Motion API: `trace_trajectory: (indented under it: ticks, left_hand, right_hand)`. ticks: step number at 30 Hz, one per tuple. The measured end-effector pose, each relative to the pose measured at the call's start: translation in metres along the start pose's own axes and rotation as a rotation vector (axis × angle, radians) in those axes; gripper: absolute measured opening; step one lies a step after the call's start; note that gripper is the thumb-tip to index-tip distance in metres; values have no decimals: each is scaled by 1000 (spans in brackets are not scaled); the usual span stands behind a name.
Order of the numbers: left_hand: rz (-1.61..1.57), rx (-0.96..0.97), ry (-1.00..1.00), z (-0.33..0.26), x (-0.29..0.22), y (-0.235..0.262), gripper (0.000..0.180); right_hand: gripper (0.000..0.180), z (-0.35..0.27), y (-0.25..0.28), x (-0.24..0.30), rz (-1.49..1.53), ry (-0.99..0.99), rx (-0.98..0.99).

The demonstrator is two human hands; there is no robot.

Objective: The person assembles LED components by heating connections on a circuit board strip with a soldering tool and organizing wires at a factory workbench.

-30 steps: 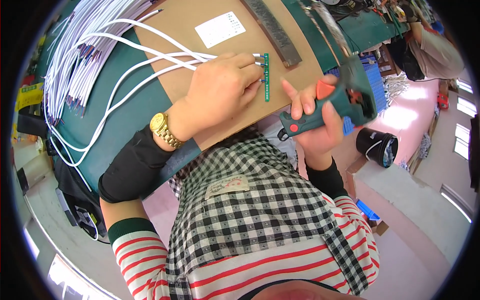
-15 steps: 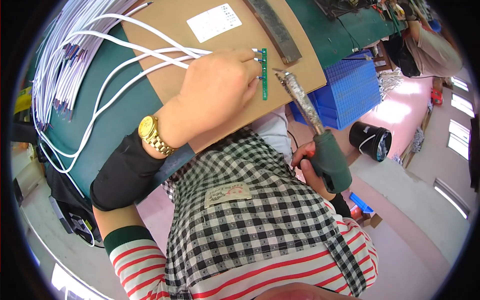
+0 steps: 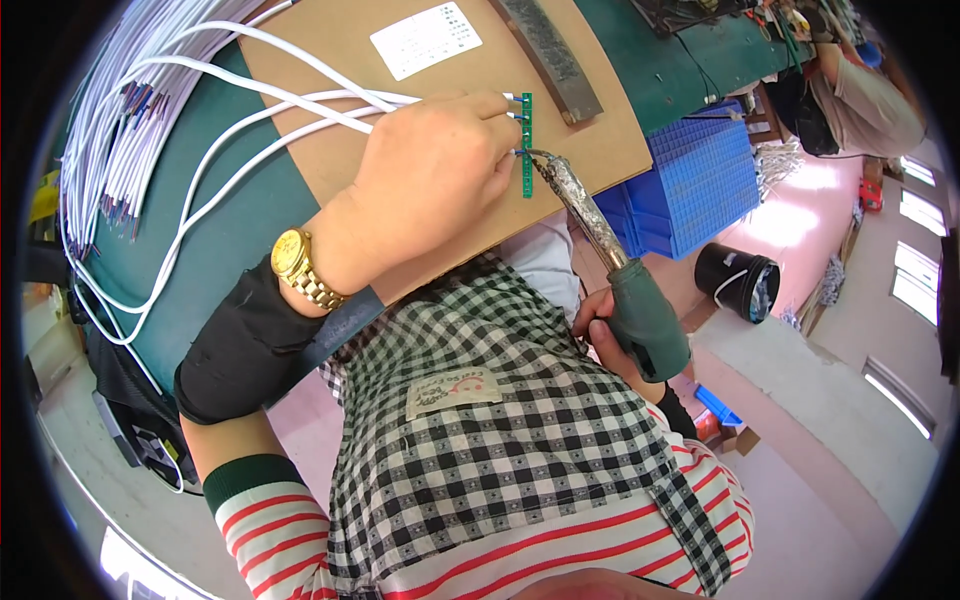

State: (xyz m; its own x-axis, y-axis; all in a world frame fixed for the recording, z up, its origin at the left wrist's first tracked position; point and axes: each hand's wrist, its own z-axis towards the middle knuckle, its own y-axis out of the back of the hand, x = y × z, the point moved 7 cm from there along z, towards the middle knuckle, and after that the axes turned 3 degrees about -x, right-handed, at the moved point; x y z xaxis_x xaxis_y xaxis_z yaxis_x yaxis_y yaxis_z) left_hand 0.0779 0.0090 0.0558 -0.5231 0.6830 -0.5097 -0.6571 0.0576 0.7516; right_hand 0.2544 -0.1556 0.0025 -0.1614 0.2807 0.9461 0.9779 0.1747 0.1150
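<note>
The left hand point(image 3: 435, 150) steadies white cables point(image 3: 340, 118) at a narrow green circuit board point(image 3: 527, 178) on the brown sheet point(image 3: 615, 145); the right hand point(image 3: 603, 338) grips a soldering iron point(image 3: 645, 320) (dark-green-handled), its tip at the circuit board's edge.

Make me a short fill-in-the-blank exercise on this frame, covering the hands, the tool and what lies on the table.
1. The soldering iron is held in the person's ____ hand.
2. The iron's tip is at the narrow circuit board, whose colour is ____.
3. The cables running under the left hand have ____ outer jackets.
4. In the picture, the printed card lies to the ____ of the dark bar.

Missing words: right; green; white; left.
</note>
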Motion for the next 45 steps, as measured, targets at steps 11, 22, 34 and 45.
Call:
trace_trajectory:
  ticks: [11, 22, 34, 45]
  left_hand:
    - [18, 3, 3, 1, -1, -3, 7]
    - [52, 33, 11, 3, 0, -8, 7]
    - [70, 41, 30, 4, 0, -6, 7]
    - [81, 63, 62, 1, 0, -7, 7]
  right_hand:
    - [13, 1, 0, -3, -217, 109, -12]
    - [20, 0, 4, 22, -632, 366, -162]
    - [32, -1, 8, -5, 53, 165, -146]
    - [34, 7, 2, -5, 339, 225, -190]
